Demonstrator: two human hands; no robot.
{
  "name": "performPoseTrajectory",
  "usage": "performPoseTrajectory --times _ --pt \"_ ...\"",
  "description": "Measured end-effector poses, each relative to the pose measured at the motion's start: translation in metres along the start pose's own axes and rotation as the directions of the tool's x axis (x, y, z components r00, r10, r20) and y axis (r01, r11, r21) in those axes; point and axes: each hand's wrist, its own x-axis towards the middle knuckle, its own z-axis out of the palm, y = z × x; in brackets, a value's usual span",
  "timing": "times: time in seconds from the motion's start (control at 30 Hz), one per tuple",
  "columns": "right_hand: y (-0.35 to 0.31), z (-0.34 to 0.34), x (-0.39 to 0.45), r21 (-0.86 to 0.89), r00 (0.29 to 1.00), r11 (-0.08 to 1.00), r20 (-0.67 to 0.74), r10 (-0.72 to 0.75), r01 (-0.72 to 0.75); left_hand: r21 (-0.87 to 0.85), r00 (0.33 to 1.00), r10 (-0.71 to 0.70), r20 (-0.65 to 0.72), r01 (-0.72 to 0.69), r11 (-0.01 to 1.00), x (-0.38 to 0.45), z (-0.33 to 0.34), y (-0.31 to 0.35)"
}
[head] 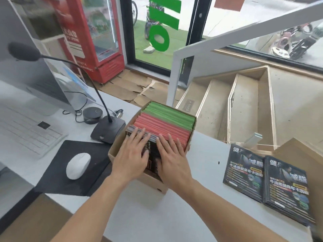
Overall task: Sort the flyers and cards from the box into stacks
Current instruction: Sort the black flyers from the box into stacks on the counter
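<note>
A cardboard box stands on the white counter, packed with upright sheets: green cards at the far end, red cards in the middle, dark flyers nearest me. My left hand and my right hand both lie flat on the dark flyers inside the box, fingers spread over their top edges toward the red cards. Whether either hand grips a flyer is not visible. Two stacks of dark flyers lie side by side on the counter to the right.
Left of the box are a gooseneck microphone base, a white mouse on a black pad, a white keyboard and a monitor. A brown cardboard piece lies at the right edge. Beyond the counter, stairs drop away.
</note>
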Motion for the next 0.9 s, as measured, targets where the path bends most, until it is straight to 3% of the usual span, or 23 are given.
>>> performPoseTrajectory --times 0.3,0.47,0.6,0.8,0.9 --pt "-0.009 0.0 -0.005 -0.181 0.997 0.983 -0.073 -0.019 0.005 -0.058 0.998 -0.034 -0.061 0.031 0.998 -0.005 0.002 0.0" --pt "-0.009 -0.001 -0.009 -0.179 0.972 0.983 -0.216 -0.086 0.047 -0.073 0.995 -0.033 -0.098 0.026 0.997 -0.005 0.004 -0.002" --pt "-0.016 -0.004 -0.012 -0.024 0.98 0.997 -0.185 -0.075 0.072 -0.099 0.99 -0.057 -0.128 0.045 0.994 -0.005 0.005 -0.002" --pt "-0.021 -0.019 -0.01 0.127 0.993 0.985 -0.002 0.116 -0.115 -0.138 0.986 -0.047 -0.157 0.025 0.99 -0.006 0.005 -0.006" --pt "-0.014 -0.043 -0.015 0.385 0.953 0.883 -0.032 0.302 -0.267 -0.28 0.973 -0.126 -0.193 0.068 0.958 -0.006 -0.005 -0.005"
